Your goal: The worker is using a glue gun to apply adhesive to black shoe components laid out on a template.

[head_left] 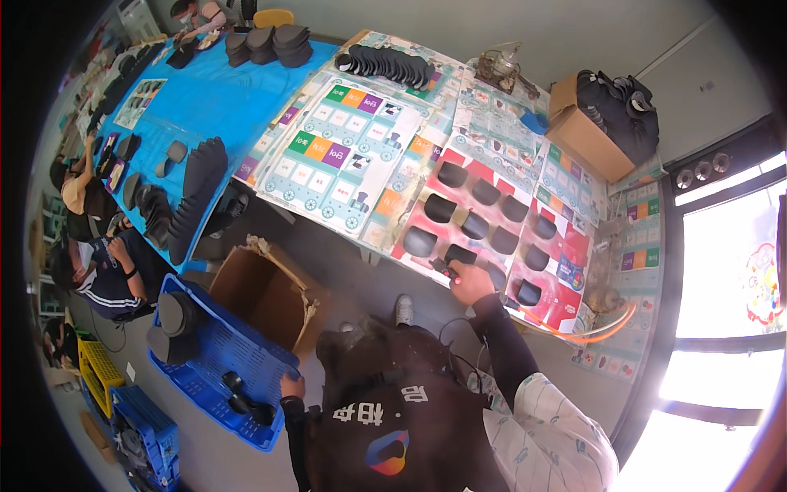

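Observation:
My right hand [471, 283] reaches out to the near edge of the table, closed around a dark shoe-sole piece [459, 255] that rests on a red printed sheet [566, 246]. Several more dark sole pieces [485, 193] lie in rows on that sheet. My left hand [292, 385] is down by my side, gripping the rim of a blue plastic crate [215, 348] that stands on the floor. Stacked dark sole pieces [174, 316] sit in the crate.
An open cardboard box [275, 291] stands on the floor beside the crate. Another cardboard box [586, 135] of dark pieces sits at the far right of the table. Stacked soles [389, 64] lie further back, and others [197, 193] cover a blue sheet. People [102, 275] sit at the left.

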`<state>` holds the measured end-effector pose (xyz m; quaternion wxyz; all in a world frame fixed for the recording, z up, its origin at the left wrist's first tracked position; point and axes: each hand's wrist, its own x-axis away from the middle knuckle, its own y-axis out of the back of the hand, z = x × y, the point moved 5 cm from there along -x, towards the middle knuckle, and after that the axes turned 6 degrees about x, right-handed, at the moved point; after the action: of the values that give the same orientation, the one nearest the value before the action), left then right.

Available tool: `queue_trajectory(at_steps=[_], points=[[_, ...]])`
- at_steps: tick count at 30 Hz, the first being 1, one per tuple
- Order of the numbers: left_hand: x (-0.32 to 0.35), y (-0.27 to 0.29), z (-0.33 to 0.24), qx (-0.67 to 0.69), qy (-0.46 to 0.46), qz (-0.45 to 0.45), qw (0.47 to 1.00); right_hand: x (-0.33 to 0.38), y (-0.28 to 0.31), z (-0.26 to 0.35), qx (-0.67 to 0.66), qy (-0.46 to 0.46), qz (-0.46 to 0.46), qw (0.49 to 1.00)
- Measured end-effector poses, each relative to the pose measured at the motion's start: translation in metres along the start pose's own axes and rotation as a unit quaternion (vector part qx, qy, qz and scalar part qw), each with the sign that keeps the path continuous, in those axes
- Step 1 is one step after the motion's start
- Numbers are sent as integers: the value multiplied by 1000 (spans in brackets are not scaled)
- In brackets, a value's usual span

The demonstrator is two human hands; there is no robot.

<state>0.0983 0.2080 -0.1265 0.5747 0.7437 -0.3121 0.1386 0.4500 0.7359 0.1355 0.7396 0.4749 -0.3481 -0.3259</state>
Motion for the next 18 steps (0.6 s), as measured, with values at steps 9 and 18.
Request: queue_trajectory(at_steps=[9, 18], points=[[-6, 4, -8, -6, -22, 19, 1000, -7, 2, -10, -13, -18, -15, 1000], [10, 48, -7, -118, -117, 11, 986, -89, -4, -41, -87, 118, 75, 986]])
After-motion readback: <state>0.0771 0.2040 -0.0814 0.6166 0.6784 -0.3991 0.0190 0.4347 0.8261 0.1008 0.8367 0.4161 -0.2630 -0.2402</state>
